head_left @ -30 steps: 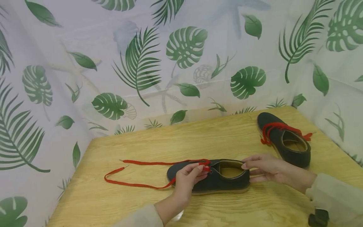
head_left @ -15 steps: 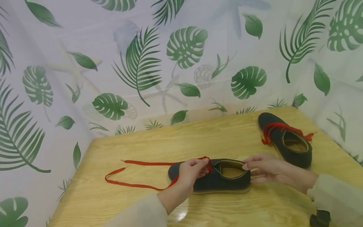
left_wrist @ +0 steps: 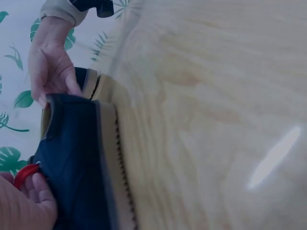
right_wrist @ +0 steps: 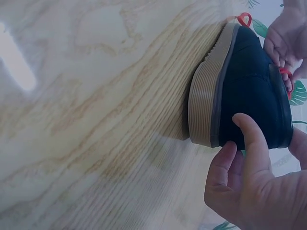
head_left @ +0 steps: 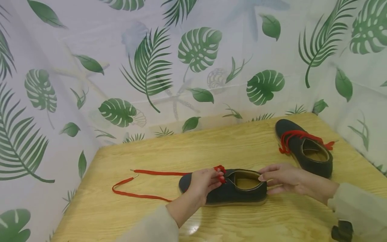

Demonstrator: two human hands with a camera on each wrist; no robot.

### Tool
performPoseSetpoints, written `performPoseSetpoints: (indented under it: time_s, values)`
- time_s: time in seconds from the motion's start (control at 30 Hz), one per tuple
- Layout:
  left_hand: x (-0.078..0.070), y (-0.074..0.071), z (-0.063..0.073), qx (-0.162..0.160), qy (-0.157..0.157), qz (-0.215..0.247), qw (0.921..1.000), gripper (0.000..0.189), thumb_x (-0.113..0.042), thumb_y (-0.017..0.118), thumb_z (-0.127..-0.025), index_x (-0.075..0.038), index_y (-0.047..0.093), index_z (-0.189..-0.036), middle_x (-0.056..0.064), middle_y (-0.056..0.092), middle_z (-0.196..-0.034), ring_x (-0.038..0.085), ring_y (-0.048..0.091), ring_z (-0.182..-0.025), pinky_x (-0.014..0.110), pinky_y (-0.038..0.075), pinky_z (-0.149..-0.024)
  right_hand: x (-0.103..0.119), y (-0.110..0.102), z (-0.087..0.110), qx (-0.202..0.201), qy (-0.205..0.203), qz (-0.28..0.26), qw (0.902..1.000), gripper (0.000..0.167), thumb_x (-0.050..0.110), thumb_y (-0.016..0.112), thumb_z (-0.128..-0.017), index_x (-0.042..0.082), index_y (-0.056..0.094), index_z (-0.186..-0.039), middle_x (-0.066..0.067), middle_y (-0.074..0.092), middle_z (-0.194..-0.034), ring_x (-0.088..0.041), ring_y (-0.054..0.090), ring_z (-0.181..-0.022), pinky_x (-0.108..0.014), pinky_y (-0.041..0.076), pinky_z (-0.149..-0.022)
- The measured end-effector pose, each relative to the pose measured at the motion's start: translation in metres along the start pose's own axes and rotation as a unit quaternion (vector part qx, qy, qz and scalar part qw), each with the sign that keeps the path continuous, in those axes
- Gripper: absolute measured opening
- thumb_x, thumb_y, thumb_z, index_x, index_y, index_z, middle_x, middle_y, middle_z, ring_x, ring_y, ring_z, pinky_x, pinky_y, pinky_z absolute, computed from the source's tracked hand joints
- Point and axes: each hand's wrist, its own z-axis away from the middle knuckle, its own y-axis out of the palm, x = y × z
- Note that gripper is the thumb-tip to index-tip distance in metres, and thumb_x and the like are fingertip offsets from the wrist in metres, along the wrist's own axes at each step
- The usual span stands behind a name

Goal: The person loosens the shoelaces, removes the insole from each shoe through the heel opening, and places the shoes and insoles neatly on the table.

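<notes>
A dark navy shoe [head_left: 242, 198] lies on its sole, toe to the left and opening to the right. My left hand [head_left: 198, 186] is over its front part and pinches the red shoelace [head_left: 221, 169] near the top eyelets. In the left wrist view a red loop of lace [left_wrist: 26, 173] shows at those fingers. Two lace ends stretch left past the toe. My right hand [head_left: 285, 178] holds the heel, thumb at the collar and fingers behind; the right wrist view shows fingertips [right_wrist: 240, 120] against the heel. The left hand hides part of the lacing.
A second navy shoe [head_left: 315, 164] with red laces [head_left: 299, 133] stands at the back right, just behind the right hand. The wooden table [head_left: 145, 215] meets a leaf-print cloth [head_left: 181, 77] at its back and sides.
The left hand has shifted slightly right and up along the lacing, and more red lace now bunches above its fingers. The right hand stays at the heel.
</notes>
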Motion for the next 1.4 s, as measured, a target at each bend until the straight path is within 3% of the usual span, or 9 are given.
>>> performPoseSetpoints:
  time_s: [0.1,0.17,0.37,0.53,0.67,0.9,1.13,1.27,1.4]
  values:
    - [-0.006,0.001,-0.003,0.002,-0.032,-0.014,0.9994,0.019,-0.013,0.066,-0.088,0.003,0.070,-0.096,0.003,0.067,-0.077,0.009,0.064,-0.067,0.023,0.056,-0.069,0.001,0.001,-0.001,0.003,-0.004,-0.003,1.0000,0.038,0.013,0.065,-0.087,-0.002,0.058,-0.122,-0.002,0.062,-0.101,-0.017,0.062,-0.093,-0.038,0.057,-0.077]
    - [-0.006,0.002,-0.002,-0.004,-0.033,-0.014,0.9994,0.020,-0.015,0.068,-0.087,0.003,0.070,-0.095,0.002,0.067,-0.075,0.009,0.063,-0.066,0.023,0.055,-0.069,0.001,0.001,-0.001,0.005,-0.005,-0.006,1.0000,0.037,0.013,0.064,-0.087,-0.001,0.059,-0.121,-0.001,0.063,-0.099,-0.016,0.063,-0.089,-0.038,0.057,-0.077]
    - [0.003,0.009,0.000,-0.044,0.045,0.043,0.9971,0.017,-0.008,0.063,-0.089,0.007,0.067,-0.097,0.010,0.071,-0.091,0.014,0.069,-0.081,0.030,0.055,-0.082,0.001,0.001,-0.001,0.009,-0.002,-0.007,0.9999,0.040,0.012,0.064,-0.088,-0.003,0.056,-0.124,-0.003,0.061,-0.102,-0.016,0.062,-0.089,-0.039,0.057,-0.078]
    - [0.009,0.012,-0.001,-0.021,0.081,0.077,0.9935,0.019,-0.007,0.056,-0.093,0.007,0.064,-0.103,0.013,0.070,-0.096,0.016,0.069,-0.087,0.032,0.054,-0.086,0.002,0.000,-0.001,0.011,-0.005,-0.001,0.9999,0.039,0.012,0.064,-0.088,-0.002,0.057,-0.123,-0.006,0.059,-0.109,-0.024,0.061,-0.101,-0.042,0.056,-0.081]
    - [0.007,0.009,-0.002,0.017,0.058,0.086,0.9945,0.022,-0.007,0.054,-0.094,0.008,0.063,-0.106,0.009,0.069,-0.092,0.012,0.067,-0.081,0.029,0.055,-0.084,0.001,0.000,-0.001,0.010,-0.007,0.003,0.9999,0.038,0.012,0.065,-0.087,-0.002,0.058,-0.122,-0.008,0.059,-0.112,-0.029,0.059,-0.107,-0.042,0.056,-0.081]
    - [-0.003,0.003,-0.002,0.055,-0.029,0.041,0.9972,0.020,-0.015,0.065,-0.090,0.004,0.068,-0.095,0.001,0.064,-0.073,0.008,0.061,-0.064,0.024,0.055,-0.070,0.003,0.001,-0.002,0.014,-0.014,0.012,0.9997,0.043,0.012,0.065,-0.087,-0.004,0.055,-0.126,-0.010,0.056,-0.116,-0.017,0.060,-0.100,-0.043,0.055,-0.082]
    - [-0.003,-0.001,-0.009,0.079,-0.052,0.020,0.9953,0.020,-0.018,0.061,-0.092,0.001,0.068,-0.094,0.002,0.066,-0.075,0.009,0.064,-0.067,0.024,0.056,-0.070,0.005,0.001,-0.003,0.010,-0.014,0.019,0.9997,0.038,0.013,0.066,-0.087,-0.001,0.060,-0.121,-0.007,0.059,-0.112,-0.019,0.060,-0.097,-0.044,0.055,-0.082]
    - [0.001,-0.005,-0.013,0.094,-0.045,0.078,0.9915,0.018,-0.020,0.056,-0.095,-0.006,0.065,-0.089,0.000,0.065,-0.080,0.009,0.063,-0.073,0.023,0.054,-0.072,0.005,0.002,-0.003,0.005,-0.009,0.018,0.9998,0.037,0.013,0.066,-0.087,-0.001,0.060,-0.121,-0.006,0.058,-0.109,-0.019,0.059,-0.095,-0.042,0.056,-0.082]
    - [0.008,-0.011,-0.014,0.118,-0.024,0.168,0.9783,0.019,-0.022,0.051,-0.098,-0.009,0.064,-0.094,-0.003,0.060,-0.079,0.009,0.058,-0.074,0.021,0.051,-0.075,0.005,0.002,-0.003,0.004,-0.003,0.007,1.0000,0.036,0.012,0.065,-0.087,0.000,0.060,-0.121,-0.004,0.058,-0.102,-0.016,0.059,-0.088,-0.040,0.056,-0.079]
